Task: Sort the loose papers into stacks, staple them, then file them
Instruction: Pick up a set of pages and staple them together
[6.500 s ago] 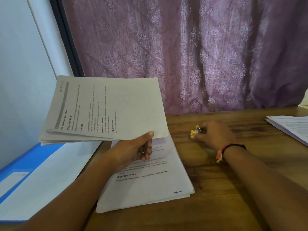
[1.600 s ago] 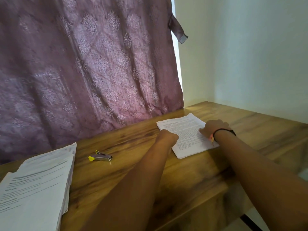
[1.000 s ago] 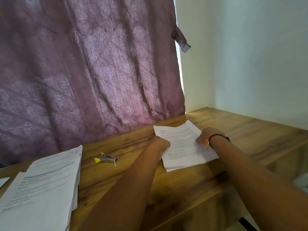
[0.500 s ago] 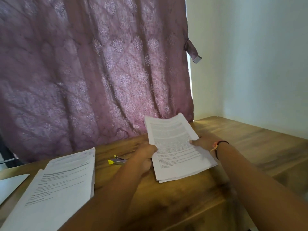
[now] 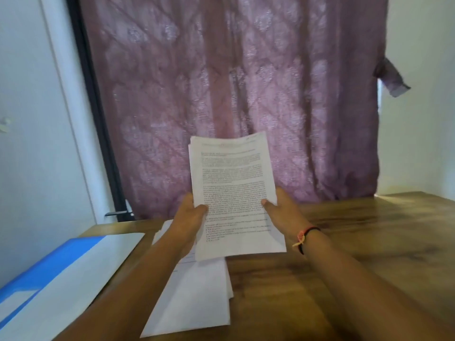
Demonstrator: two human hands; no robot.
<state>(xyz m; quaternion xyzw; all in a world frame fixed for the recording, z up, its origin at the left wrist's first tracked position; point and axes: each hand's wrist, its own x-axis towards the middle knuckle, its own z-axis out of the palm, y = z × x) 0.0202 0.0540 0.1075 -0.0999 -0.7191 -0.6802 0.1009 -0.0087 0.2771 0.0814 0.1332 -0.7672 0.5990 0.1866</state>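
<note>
I hold a stack of printed papers (image 5: pixel 234 188) upright above the wooden table (image 5: pixel 357 242), in front of me at the centre. My left hand (image 5: pixel 190 215) grips its left edge with the thumb on the front page. My right hand (image 5: pixel 280 210) grips its right edge the same way. A second pile of papers (image 5: pixel 197 296) lies flat on the table below, partly hidden by my left forearm. The stapler is hidden from view.
A blue and white file folder (image 5: pixel 61 271) lies at the table's left edge. A purple patterned curtain (image 5: pixel 234 82) hangs behind the table. White walls stand at the left and right. Bare wood extends to the right of my arms.
I have lifted the stack off the right part of the table and brought it leftward to the centre, above the other pile. My view has turned left with it.
</note>
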